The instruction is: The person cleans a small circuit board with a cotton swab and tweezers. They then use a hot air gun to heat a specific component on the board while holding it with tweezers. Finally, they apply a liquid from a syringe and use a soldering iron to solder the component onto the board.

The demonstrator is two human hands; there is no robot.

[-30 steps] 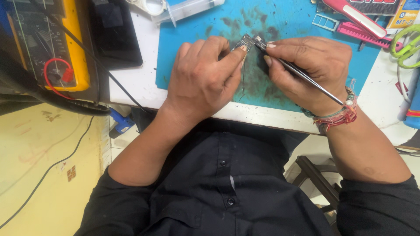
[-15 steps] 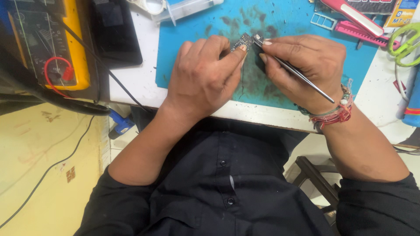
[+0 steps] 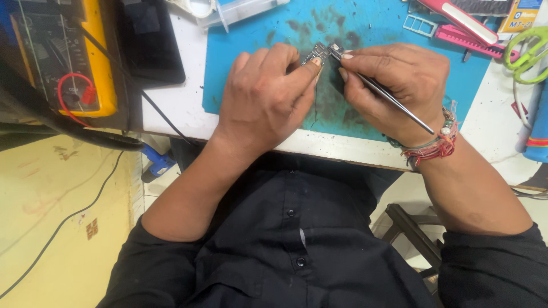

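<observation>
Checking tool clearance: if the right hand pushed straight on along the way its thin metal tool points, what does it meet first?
Most likely the small circuit board: the right hand aims the thin metal tool up-left, its tip already at the board's edge, with the left hand just beyond.

Mat ahead: your blue stained work mat (image 3: 257, 34) lies open beyond your knuckles.
Left flank: black flat device (image 3: 149, 40) blocks you.
Right flank: pink-handled tools (image 3: 465, 25), green scissors (image 3: 528, 48) crowd you.
</observation>
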